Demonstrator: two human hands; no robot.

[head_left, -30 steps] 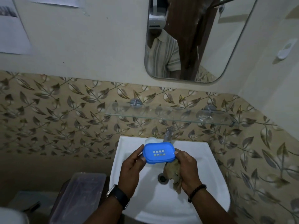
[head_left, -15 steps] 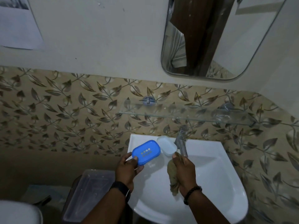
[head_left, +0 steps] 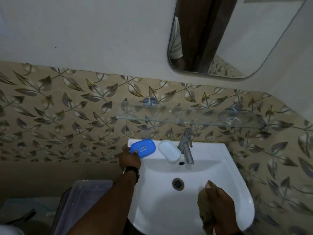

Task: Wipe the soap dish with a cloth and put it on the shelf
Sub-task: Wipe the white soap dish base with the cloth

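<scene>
The blue soap dish part (head_left: 143, 148), with small drain holes, lies on the sink's back left corner. My left hand (head_left: 129, 159) pinches its near left edge. A white soap dish part (head_left: 169, 151) rests beside it, just left of the tap. My right hand (head_left: 218, 204) grips a crumpled brownish cloth (head_left: 204, 212) over the front right of the basin. The glass shelf (head_left: 189, 120) runs along the tiled wall above the sink and carries nothing that I can make out.
The white sink (head_left: 237, 184) has a metal tap (head_left: 186, 146) at the back and a drain (head_left: 177, 183) in the middle. A clear plastic lidded bin (head_left: 81, 200) stands lower left. A mirror (head_left: 228, 36) hangs above the shelf.
My left hand carried the blue dish part away from the cloth to the sink's back left corner and set it down. My right hand drew back with the cloth toward the basin's front right.
</scene>
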